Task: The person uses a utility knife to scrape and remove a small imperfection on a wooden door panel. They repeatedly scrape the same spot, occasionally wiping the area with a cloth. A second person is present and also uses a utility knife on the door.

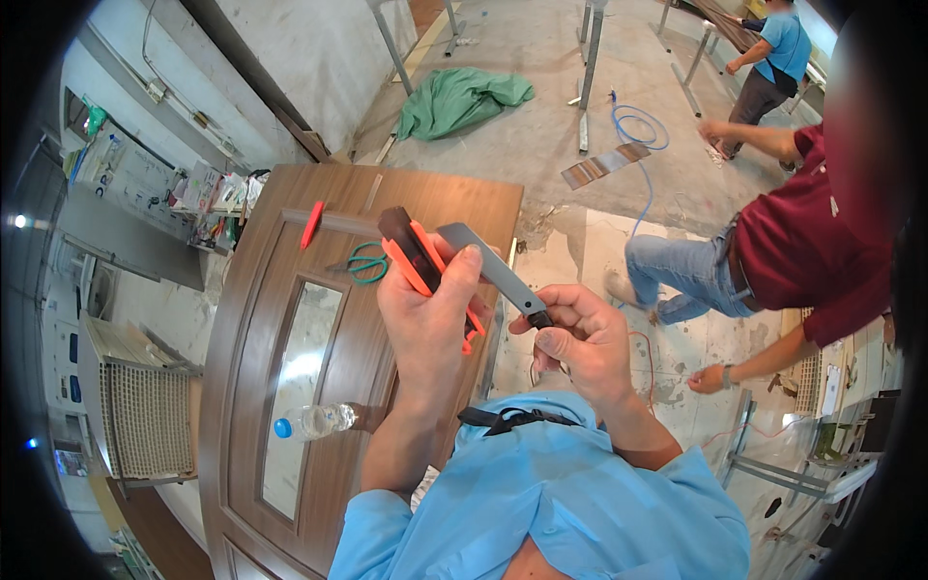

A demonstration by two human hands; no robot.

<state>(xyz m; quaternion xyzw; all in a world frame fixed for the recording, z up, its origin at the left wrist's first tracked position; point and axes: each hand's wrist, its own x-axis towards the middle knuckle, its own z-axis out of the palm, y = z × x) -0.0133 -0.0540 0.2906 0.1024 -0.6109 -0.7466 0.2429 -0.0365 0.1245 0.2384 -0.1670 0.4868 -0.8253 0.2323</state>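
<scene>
Your left hand (425, 314) is closed around the orange-and-black tool (418, 256), thumb on the flat grey strip (495, 268); your right hand (590, 340) pinches that strip's black end. Both items are up by the right edge of the wooden door (244, 387). On the door: red cutter (311, 224) near the far edge, green-handled scissors (360, 261), 1 blue-capped bottle (321, 421). Right of the door: 1 co-worker in maroon (778, 237)

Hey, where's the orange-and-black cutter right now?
In the head view, the orange-and-black cutter is just left of centre, held in the left hand, left of the grey blade.
</scene>
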